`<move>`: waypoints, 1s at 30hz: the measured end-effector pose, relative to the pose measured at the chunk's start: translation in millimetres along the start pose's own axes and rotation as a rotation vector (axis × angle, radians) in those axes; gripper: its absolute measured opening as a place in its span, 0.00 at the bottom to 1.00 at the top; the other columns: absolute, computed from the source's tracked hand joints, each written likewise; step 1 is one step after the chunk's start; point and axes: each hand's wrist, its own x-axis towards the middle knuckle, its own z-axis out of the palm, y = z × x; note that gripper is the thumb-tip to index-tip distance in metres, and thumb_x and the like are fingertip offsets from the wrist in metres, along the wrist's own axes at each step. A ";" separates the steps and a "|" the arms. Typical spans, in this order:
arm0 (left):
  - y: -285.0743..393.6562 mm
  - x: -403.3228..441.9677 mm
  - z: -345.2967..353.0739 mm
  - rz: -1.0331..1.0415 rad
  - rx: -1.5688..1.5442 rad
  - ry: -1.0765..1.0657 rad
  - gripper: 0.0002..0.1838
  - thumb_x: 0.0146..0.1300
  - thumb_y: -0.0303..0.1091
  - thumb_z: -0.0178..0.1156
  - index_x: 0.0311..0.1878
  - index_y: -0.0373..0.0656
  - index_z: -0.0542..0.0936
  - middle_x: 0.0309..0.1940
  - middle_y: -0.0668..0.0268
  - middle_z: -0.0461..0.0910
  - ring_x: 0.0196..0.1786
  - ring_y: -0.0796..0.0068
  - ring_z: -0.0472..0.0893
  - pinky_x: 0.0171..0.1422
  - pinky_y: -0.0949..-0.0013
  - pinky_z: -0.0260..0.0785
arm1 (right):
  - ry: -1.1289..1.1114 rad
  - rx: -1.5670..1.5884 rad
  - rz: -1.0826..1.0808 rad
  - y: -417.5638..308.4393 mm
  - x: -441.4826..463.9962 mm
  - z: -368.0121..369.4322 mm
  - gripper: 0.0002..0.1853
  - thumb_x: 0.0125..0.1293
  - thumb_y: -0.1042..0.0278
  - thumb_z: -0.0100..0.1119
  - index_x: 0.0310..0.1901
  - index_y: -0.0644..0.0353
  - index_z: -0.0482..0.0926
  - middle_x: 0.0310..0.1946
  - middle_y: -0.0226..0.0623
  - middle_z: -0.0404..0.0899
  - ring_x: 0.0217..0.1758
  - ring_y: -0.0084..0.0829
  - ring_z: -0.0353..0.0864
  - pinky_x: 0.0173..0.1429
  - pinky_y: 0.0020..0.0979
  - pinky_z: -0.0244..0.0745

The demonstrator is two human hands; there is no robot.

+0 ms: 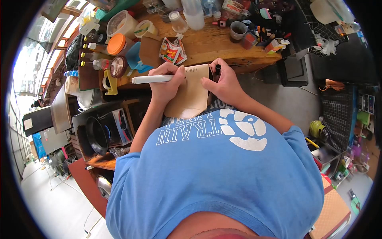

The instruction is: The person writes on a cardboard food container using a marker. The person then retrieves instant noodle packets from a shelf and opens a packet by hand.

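Note:
My left hand [166,85] is closed around a white marker pen [153,79], its back end pointing left and its tip over the upper part of a brown paper packet [191,93]. Dark handwriting shows near the packet's top edge. My right hand [225,81] grips the packet's right edge, thumb on its face. A black marker cap [218,69] sticks up between the fingers of that same hand. The packet is held in front of my blue T-shirt [215,171], by the table's near edge.
On the wooden table [207,49] stand an open cardboard box [151,51] with printed sachets [173,51], an orange-lidded jar [116,44], a yellow tape dispenser [110,83] and plastic cups. Below left, a shelf holds a black frying pan [96,135]. A dark bin [292,71] stands right.

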 end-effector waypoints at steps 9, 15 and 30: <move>1.7 5.1 0.8 0.008 0.009 -0.007 0.12 0.61 0.25 0.70 0.23 0.38 0.79 0.16 0.72 0.77 0.20 0.89 0.69 0.24 0.76 0.61 | 0.006 -0.029 -0.018 -3.3 2.1 -1.0 0.21 0.55 0.65 0.74 0.38 0.59 0.67 0.32 0.30 0.77 0.32 0.16 0.69 0.36 0.25 0.72; -1.1 5.9 2.1 0.009 0.000 -0.023 0.11 0.62 0.26 0.70 0.25 0.38 0.80 0.17 0.73 0.77 0.21 0.90 0.69 0.25 0.77 0.60 | 0.003 0.008 -0.002 -1.2 3.6 -2.1 0.21 0.56 0.65 0.74 0.38 0.59 0.67 0.31 0.30 0.76 0.32 0.16 0.70 0.36 0.25 0.72; 8.0 11.5 1.3 0.064 0.020 -0.032 0.10 0.60 0.26 0.71 0.24 0.38 0.81 0.16 0.73 0.77 0.21 0.89 0.70 0.24 0.77 0.61 | -0.058 -0.041 0.012 -0.7 5.3 -3.5 0.19 0.63 0.74 0.69 0.41 0.56 0.63 0.38 0.24 0.71 0.37 0.10 0.67 0.37 0.18 0.69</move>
